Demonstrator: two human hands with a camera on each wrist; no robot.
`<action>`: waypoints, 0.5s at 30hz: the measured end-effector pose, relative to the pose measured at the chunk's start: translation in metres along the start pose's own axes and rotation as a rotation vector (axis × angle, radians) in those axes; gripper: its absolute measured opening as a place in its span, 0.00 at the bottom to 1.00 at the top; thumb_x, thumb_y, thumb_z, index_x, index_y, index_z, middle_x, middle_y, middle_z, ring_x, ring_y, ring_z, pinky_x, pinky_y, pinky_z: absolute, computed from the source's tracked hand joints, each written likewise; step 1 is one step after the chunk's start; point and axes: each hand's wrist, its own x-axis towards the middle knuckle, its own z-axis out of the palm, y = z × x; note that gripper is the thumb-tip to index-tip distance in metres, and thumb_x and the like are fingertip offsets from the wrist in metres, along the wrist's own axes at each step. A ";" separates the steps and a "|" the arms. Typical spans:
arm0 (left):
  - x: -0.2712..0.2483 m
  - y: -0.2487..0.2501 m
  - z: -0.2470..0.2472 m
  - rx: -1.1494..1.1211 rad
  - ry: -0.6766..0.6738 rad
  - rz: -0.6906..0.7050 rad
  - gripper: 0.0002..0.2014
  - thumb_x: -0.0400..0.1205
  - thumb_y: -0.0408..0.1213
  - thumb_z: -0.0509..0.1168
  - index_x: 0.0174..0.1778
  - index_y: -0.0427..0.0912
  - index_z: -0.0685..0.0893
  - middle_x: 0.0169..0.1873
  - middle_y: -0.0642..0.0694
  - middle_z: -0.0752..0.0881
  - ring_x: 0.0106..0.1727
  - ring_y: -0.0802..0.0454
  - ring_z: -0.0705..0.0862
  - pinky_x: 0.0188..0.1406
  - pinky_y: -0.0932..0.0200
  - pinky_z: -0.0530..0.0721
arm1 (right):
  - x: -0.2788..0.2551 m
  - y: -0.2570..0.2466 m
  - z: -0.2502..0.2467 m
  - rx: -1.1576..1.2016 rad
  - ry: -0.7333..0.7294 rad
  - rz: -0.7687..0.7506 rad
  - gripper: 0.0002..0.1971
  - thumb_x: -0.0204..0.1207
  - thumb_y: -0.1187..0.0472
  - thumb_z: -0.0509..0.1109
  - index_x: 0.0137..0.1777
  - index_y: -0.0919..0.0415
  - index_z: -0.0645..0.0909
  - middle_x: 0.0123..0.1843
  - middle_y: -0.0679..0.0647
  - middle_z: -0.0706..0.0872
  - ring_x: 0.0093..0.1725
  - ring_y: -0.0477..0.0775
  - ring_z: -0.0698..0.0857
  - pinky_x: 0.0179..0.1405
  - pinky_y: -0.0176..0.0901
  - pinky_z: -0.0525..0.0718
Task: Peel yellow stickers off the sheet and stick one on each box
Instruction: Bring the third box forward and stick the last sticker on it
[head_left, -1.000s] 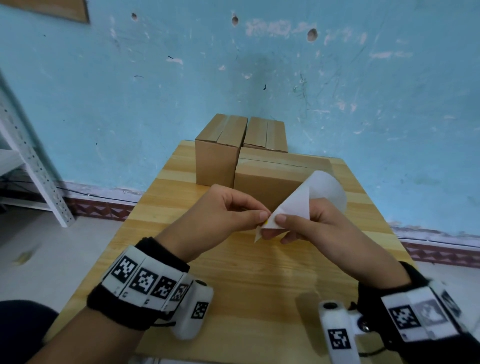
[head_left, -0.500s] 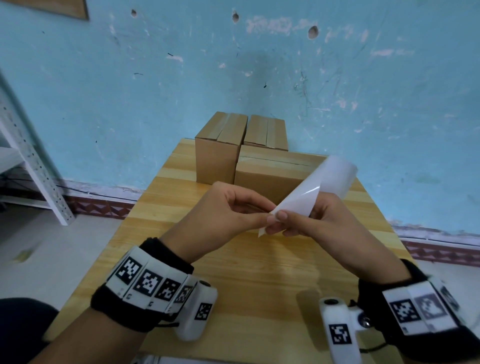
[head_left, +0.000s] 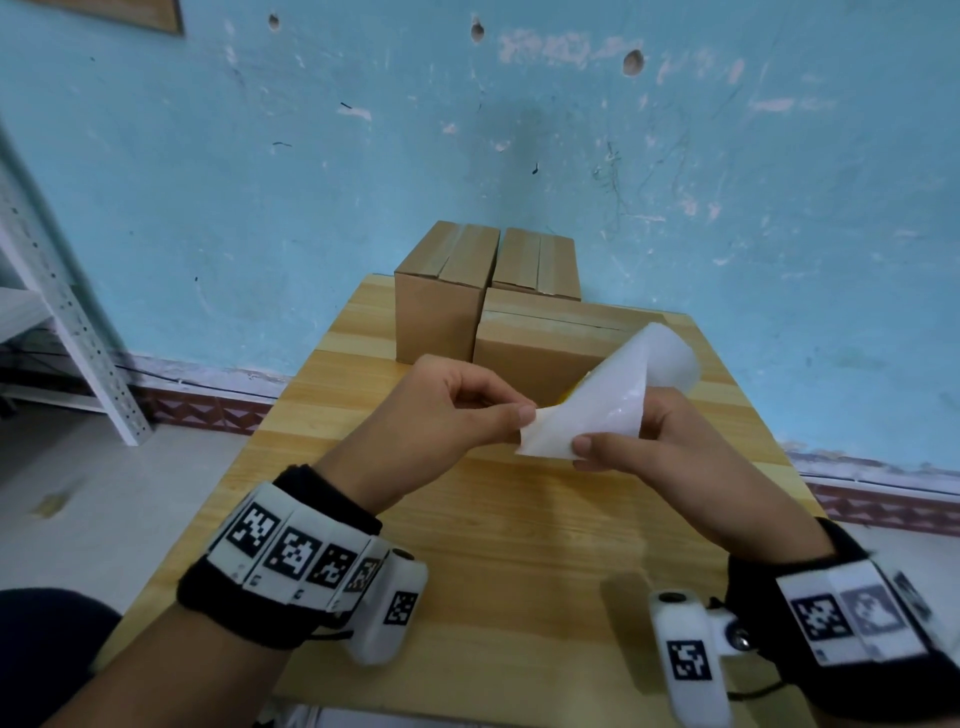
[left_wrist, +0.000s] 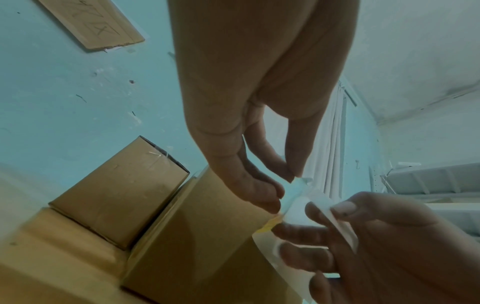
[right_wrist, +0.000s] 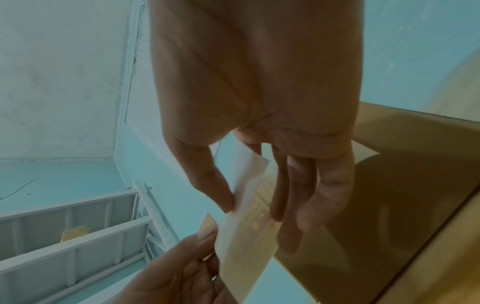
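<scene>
A curled white sticker sheet (head_left: 613, 395) hangs over the wooden table (head_left: 467, 545), with a sliver of yellow (head_left: 569, 396) showing at its far fold. My left hand (head_left: 525, 417) pinches the sheet's left edge between thumb and forefinger. My right hand (head_left: 597, 441) holds the sheet's lower right part, thumb on the near side and fingers behind. In the right wrist view, yellow stickers (right_wrist: 255, 214) show faintly through the sheet (right_wrist: 244, 242). I cannot tell whether a sticker is in the left pinch. Three plain cardboard boxes stand beyond: a tall one (head_left: 441, 312), one behind (head_left: 537, 260), a low one (head_left: 540, 343).
The boxes sit at the table's far end against a blue wall (head_left: 519, 156). A white metal shelf rack (head_left: 62, 312) stands to the left on the floor. Bare tabletop lies between my hands and the near edge.
The sheet has turned and opened wider toward me. My right thumb has slid down to its lower edge. The left hand keeps its pinch at the left edge.
</scene>
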 end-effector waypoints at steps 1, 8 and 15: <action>0.000 0.000 -0.001 -0.011 0.003 -0.006 0.06 0.80 0.31 0.73 0.49 0.35 0.93 0.47 0.45 0.94 0.50 0.52 0.93 0.51 0.62 0.90 | 0.000 0.000 -0.001 0.010 -0.007 0.011 0.08 0.77 0.68 0.75 0.54 0.63 0.89 0.46 0.59 0.94 0.48 0.55 0.93 0.52 0.48 0.90; 0.001 0.004 -0.007 -0.168 0.071 -0.122 0.06 0.82 0.27 0.66 0.40 0.32 0.86 0.50 0.43 0.93 0.51 0.50 0.93 0.46 0.58 0.91 | 0.005 0.007 -0.010 0.071 0.017 0.104 0.05 0.75 0.71 0.70 0.38 0.69 0.84 0.26 0.61 0.84 0.27 0.54 0.82 0.35 0.46 0.78; 0.002 0.015 -0.031 -0.259 0.160 -0.205 0.04 0.83 0.29 0.66 0.45 0.35 0.85 0.43 0.38 0.92 0.44 0.43 0.92 0.46 0.50 0.92 | 0.004 0.015 -0.026 0.078 -0.082 0.160 0.06 0.78 0.72 0.68 0.38 0.70 0.78 0.19 0.56 0.68 0.21 0.51 0.65 0.29 0.43 0.69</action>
